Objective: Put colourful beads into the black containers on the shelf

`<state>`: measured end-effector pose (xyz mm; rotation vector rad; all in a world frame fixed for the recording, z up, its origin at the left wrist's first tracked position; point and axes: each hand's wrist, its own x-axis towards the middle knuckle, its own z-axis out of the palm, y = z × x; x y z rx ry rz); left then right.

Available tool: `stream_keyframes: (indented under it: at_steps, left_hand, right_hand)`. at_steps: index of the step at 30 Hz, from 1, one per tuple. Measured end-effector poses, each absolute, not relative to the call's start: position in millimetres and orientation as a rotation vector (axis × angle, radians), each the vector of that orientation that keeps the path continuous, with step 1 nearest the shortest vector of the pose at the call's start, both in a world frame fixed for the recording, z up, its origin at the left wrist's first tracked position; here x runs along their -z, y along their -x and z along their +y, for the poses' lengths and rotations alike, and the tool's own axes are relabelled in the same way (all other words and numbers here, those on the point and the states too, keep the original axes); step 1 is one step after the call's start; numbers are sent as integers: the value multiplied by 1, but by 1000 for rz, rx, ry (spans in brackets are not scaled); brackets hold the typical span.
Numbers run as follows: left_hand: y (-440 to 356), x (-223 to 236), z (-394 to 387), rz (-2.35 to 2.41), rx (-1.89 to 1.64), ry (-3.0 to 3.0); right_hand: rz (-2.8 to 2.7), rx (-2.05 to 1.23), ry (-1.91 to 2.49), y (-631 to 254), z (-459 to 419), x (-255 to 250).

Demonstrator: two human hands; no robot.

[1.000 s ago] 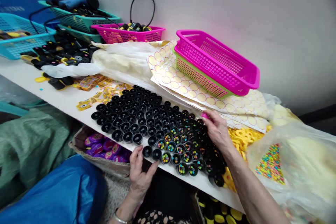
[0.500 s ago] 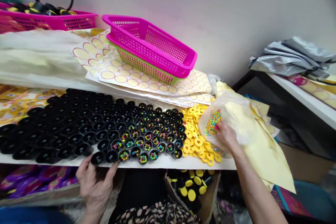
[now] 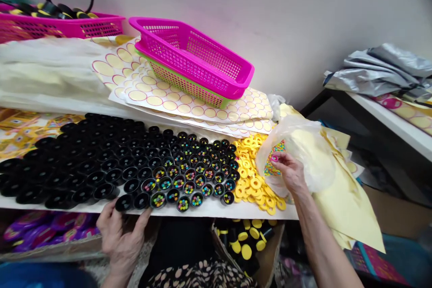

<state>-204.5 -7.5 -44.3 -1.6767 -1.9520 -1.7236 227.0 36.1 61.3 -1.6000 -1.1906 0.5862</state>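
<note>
At the table's front edge my left hand [image 3: 121, 238] spans two black cups [image 3: 141, 200], its thumb at one side and its fingers at the other. Both cups stand upright and show no beads inside. My right hand [image 3: 290, 173] is at the mouth of a clear plastic bag [image 3: 313, 148], its fingertips closed on a small pink cup-like piece [image 3: 274, 158]. Multicoloured beads [image 3: 277, 147] show in the bag. Rows of black cups cover the table between my hands; those to the right hold coloured beads [image 3: 158, 200], while those to the left look dark inside.
Yellow rings [image 3: 255, 182] lie heaped beside the bag. Behind the cups, a pink basket [image 3: 202, 72] sits on sheets of round stickers [image 3: 184, 108]. Below the edge stands a box of yellow-capped black pieces [image 3: 246, 251]. Yellow sheets [image 3: 351, 207] overhang at right.
My right hand has drawn back slightly from the beads in the bag, and the pink piece now shows at its fingertips. My left hand keeps its place at the cups.
</note>
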Motion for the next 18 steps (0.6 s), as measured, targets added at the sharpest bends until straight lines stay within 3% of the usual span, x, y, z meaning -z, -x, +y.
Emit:
stream_keyframes:
  at_steps: [7,12,15,18]
  left_hand:
    - [211,50,-20,-1930,1704,1768]
    - [212,55,-24,-1930,1766,1794]
    - [213,55,-25,-1912,1783,1789]
    - [213,55,-26,-1920,1792,1797]
  right_hand:
    - [-1098,-743,1329,-147,42,-105]
    - [-1438,-1003,1259,-56,85,-110]
    - [-1786,-902,1231,-14,118,-98]
    - [-2165,-598,1243,9,144,-86]
